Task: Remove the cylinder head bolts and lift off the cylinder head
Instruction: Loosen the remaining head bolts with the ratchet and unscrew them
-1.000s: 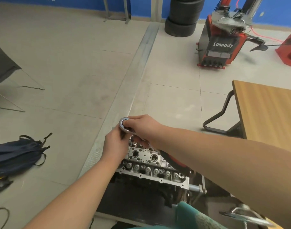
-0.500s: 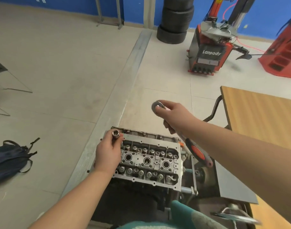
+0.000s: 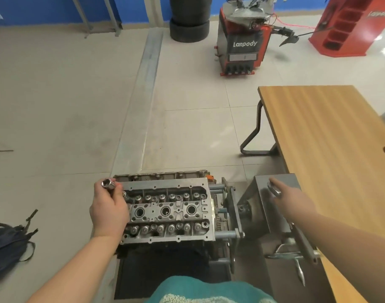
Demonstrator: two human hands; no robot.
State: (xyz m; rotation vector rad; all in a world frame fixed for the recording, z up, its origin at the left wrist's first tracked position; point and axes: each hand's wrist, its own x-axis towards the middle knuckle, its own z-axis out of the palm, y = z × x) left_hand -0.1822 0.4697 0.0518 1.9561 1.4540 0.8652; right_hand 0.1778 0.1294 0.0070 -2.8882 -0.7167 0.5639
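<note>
The aluminium cylinder head sits on an engine stand, valve springs and three round plug wells facing up. My left hand is over the head's left end and pinches a chrome socket, its open end pointing up. My right hand grips a ratchet near its head, over the stand's grey metal box. The ratchet's handle is hidden under my hand and forearm.
A wooden table stands to the right, close to the stand. A dark backpack lies on the floor at left. A red tyre changer, stacked tyres and a red rack stand far back.
The socket came off the ratchet and stayed in my left hand. My right hand carried the ratchet rightward and down onto the stand's grey box.
</note>
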